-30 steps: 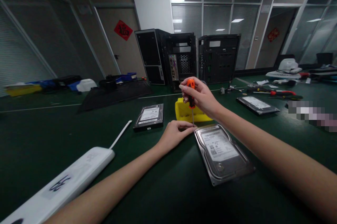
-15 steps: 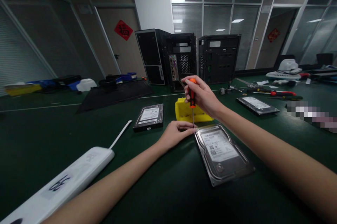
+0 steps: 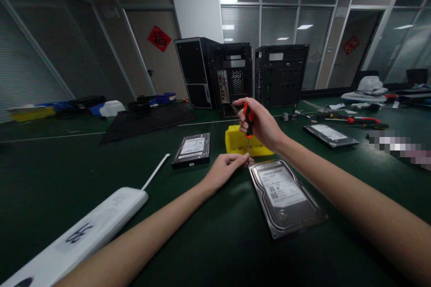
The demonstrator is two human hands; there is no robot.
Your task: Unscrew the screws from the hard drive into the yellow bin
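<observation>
My right hand (image 3: 261, 121) is wrapped round the orange-and-black handle of a screwdriver (image 3: 249, 121), its thin shaft pointing down. The tip meets the far left corner of a hard drive (image 3: 281, 192), which lies label up on the table. At that corner my left hand (image 3: 224, 170) pinches thumb and fingers together by the shaft's lower end; what sits between the fingertips is too small to make out. Just behind them stands a yellow tray (image 3: 232, 141). A second hard drive (image 3: 191, 147) lies left of it, and a third hard drive (image 3: 330, 135) rests to the right.
A white power strip (image 3: 81, 233) with a cable reaches in from the lower left. Black computer cases (image 3: 281, 76) stand at the back. A black panel (image 3: 144, 123) lies back left. Pliers (image 3: 363, 120) and other tools lie at the right on the green table (image 3: 151, 251).
The screwdriver handle leans slightly more, its top to the left. My left thumb has risen towards the shaft and closed against the fingers. The hard drives stay put.
</observation>
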